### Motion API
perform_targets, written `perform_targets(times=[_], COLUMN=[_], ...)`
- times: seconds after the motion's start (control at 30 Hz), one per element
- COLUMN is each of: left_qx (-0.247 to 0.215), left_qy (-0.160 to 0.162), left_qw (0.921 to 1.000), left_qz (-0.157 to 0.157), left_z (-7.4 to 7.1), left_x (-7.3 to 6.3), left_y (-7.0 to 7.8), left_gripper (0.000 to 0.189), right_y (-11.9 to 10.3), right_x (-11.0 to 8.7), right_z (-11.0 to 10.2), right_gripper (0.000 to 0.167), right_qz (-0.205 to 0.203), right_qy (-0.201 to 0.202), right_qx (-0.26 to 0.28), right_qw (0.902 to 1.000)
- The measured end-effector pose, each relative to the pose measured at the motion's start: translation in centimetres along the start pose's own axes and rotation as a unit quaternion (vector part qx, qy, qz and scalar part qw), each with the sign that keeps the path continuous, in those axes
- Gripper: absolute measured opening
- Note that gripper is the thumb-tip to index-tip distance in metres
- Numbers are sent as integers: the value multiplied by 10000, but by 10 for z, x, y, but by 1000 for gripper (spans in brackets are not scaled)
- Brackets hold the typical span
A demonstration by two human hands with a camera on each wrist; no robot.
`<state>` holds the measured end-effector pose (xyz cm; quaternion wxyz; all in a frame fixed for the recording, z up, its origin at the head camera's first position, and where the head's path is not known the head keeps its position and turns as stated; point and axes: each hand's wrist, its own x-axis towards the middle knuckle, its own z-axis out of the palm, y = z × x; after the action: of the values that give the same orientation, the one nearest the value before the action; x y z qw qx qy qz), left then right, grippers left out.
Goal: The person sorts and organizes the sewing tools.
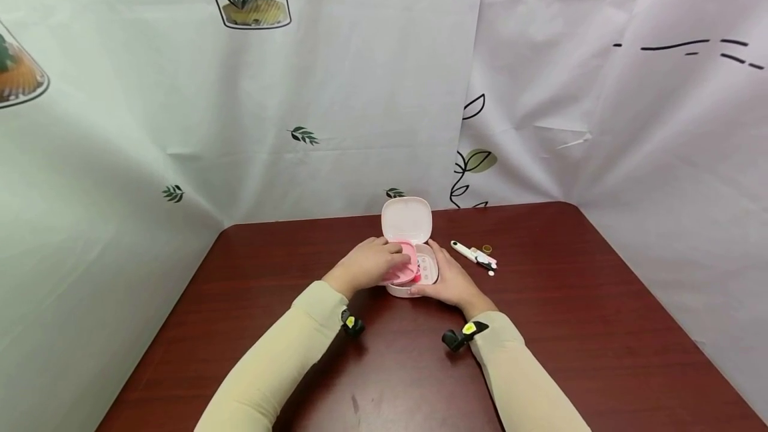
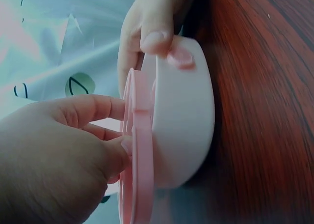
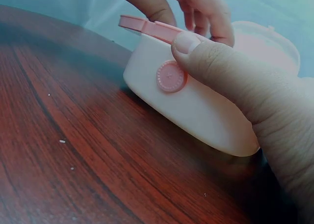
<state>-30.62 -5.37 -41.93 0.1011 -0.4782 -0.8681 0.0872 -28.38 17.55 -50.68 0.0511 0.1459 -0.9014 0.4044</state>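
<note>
A pale pink box (image 1: 399, 291) sits on the table with its lid (image 1: 407, 219) raised at the back. My left hand (image 1: 371, 264) pinches a pink tray (image 2: 143, 170) between thumb and fingers. The tray overlaps the left part of the box, tilted, its edge right at the box rim. My right hand (image 1: 451, 282) grips the box's right side, its thumb on the front rim above a round pink button (image 3: 171, 76). Small items, one of them red (image 1: 417, 277), show inside the box; the tray hides the rest.
Right of the box lie a white-handled tool (image 1: 463, 251), small white pieces with a black part (image 1: 485, 264), a yellowish ring (image 1: 487, 249) and a tiny white disc (image 1: 491, 273). The dark red table (image 1: 558, 325) meets a printed curtain (image 1: 372, 85) behind.
</note>
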Motion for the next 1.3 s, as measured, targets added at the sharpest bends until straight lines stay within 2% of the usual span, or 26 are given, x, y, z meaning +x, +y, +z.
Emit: perform_targets(times=[0.37,0.53,0.8,1.03,1.3], left_qx=[336,375,422,335,118], left_qy=[83,-5,-122,-230,19], left_qw=[9993,9992,9988,9991,9998], left_qz=[112,122,202,87,131], left_z=[-1,-3,-2,3,9], left_x=[15,21,29,32,30], left_y=[12,17,24,26,27], left_gripper=[35,33,36,40,48], right_y=[1,1,1,1,2], right_x=[1,2,1,1,0], right_z=[0,-1,-1,-1,-2], right_gripper=[124,123,126,123,119], right_qz=[-189,-330,-207,-179,-380], right_qy=[25,40,-7,-40,60], right_qx=[75,156,110,34,17], right_qw=[9998,9993,9997,9998,9993])
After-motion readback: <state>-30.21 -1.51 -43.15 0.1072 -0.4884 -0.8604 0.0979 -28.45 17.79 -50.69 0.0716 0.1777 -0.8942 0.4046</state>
